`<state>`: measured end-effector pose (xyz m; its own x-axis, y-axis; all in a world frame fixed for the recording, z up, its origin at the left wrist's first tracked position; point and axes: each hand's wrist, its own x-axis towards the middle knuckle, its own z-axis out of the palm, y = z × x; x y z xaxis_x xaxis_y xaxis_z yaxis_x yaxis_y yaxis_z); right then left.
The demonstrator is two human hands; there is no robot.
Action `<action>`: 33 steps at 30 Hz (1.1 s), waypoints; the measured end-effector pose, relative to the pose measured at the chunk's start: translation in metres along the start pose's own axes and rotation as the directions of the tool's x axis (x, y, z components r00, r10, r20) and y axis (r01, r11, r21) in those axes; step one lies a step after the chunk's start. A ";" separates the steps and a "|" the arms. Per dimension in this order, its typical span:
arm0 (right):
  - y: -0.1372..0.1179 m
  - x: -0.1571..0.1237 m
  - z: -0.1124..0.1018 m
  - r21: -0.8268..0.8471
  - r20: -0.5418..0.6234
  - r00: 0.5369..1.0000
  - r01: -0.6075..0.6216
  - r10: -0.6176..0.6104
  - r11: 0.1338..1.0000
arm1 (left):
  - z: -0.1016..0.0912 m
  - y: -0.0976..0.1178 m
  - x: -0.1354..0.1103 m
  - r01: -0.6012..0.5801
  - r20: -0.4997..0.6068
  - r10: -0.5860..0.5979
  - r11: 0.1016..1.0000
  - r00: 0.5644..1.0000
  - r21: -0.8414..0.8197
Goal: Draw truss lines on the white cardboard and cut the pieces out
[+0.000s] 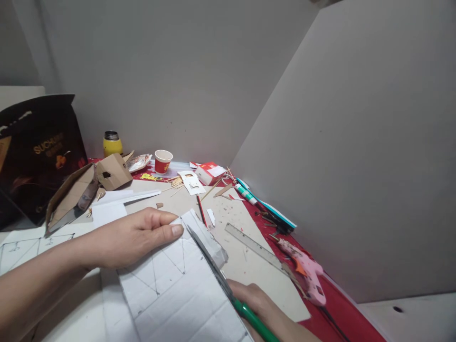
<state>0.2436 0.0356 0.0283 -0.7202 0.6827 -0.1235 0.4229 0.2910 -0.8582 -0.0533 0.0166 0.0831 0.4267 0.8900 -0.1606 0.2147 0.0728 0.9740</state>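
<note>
A white sheet of cardboard [171,294] with pencilled lines and triangles is held up in front of me. My left hand [142,237] grips its far edge, thumb on top and fingers underneath. Green-handled scissors [221,280] lie along the right side of the sheet, their blades pointing away from me. A strip of the cardboard stands bent up on the far side of the blades. My right hand [254,301] is closed around the scissors' handles, its fingers partly hidden behind the sheet and handles.
A clear ruler [254,247] and a pink glue gun [304,273] lie to the right. Farther back are a red pencil [201,210], a paper cup [163,162], a yellow jar [112,144], cut cardboard [114,172] and a teal tube [245,194]. A black bag [39,161] stands left; grey walls rise behind.
</note>
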 end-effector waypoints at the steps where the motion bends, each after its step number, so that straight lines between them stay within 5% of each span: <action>1: -0.001 0.004 0.001 0.022 0.028 1.000 0.007 -0.007 1.000 | 0.000 0.000 0.000 -0.008 0.004 0.008 1.000 1.000 0.000; 9: 0.005 0.019 0.006 0.126 0.166 0.983 0.063 -0.083 0.990 | 0.001 -0.001 0.000 -0.001 0.006 0.001 1.000 1.000 0.000; 33: 0.023 0.019 0.012 0.125 0.146 0.982 0.104 -0.122 0.987 | 0.000 -0.005 0.001 -0.038 0.014 0.038 0.999 0.999 0.012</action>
<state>0.2332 0.0476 -0.0001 -0.8387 0.5371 -0.0895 0.2740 0.2742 -0.9218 -0.0538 0.0165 0.0782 0.4472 0.8856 -0.1256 0.2087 0.0333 0.9774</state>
